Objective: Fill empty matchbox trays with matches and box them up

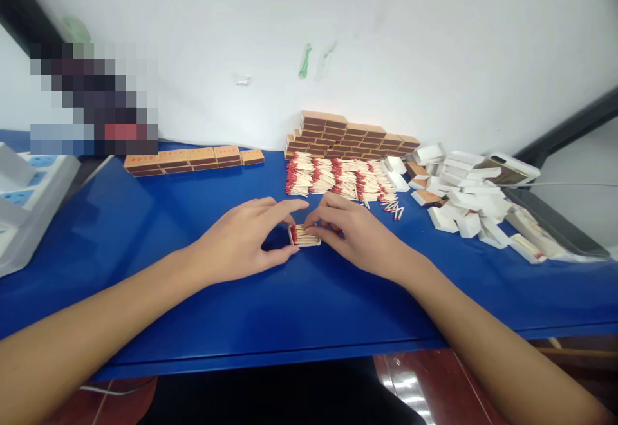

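A small white matchbox tray [316, 243] lies on the blue table, filled with red-tipped matches [303, 237]. Its left end sits between the thumb and fingers of my left hand [246, 238], with the thumb at the near edge and the index finger stretched out above. My right hand [350, 232] bends over the tray's right end, thumb and fingertips closed together at the matches; what exactly lies between those fingertips is partly hidden. Just beyond my hands, loose matches [335, 177] lie in several bunches, heads mostly to the left.
Closed matchboxes [357, 138] are stacked against the white wall, and a row of matchboxes [188, 158] stands at the left. White trays [463, 193] are heaped at the right, by a dark bin [560, 225]. A power strip [36, 199] occupies the left edge.
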Tool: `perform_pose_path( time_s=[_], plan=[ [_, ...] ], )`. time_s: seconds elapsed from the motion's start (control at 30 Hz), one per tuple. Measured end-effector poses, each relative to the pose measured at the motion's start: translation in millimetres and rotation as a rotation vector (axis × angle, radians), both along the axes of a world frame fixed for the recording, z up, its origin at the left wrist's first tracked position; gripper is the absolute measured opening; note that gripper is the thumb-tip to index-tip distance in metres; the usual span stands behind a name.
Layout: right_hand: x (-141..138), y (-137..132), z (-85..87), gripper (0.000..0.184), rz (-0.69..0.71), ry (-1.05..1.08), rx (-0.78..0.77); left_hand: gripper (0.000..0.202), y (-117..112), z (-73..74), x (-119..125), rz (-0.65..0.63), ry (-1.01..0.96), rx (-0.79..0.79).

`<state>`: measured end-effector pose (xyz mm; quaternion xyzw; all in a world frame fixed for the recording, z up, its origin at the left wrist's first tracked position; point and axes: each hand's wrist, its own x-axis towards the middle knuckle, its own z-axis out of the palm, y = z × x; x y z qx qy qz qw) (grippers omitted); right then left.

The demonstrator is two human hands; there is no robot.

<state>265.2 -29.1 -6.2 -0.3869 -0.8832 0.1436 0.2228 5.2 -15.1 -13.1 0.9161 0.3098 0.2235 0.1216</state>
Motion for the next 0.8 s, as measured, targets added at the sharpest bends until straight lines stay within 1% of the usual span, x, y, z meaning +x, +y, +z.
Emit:
perform_pose_path(
  time_s=[0.13,0.3,0.63,0.73,0.8],
  plan=[
    [0.5,0.8,-1.3,0.013,0.023,0.03,0.003,0.061,0.7,0.3,0.1,0.003,0.002,-0.001],
    [0.7,1.5,-3.8,0.014,0.014,0.038,-0.001,0.06,1.5,-0.2,-0.7,-0.002,0.007,-0.002],
    [2.4,3.7,-5.1,0.022,0.063,0.056,0.015,0.061,2.1,-0.3,-0.5,0.001,0.014,-0.028],
    [1.9,4.0,-6.1,0.022,0.069,0.061,0.015,0.051,2.6,0.5,-0.7,-0.011,0.016,-0.023],
    [1.2,4.0,-6.4,0.021,0.059,0.071,0.02,0.036,3.4,1.5,-0.7,-0.042,0.004,-0.012]
  ],
)
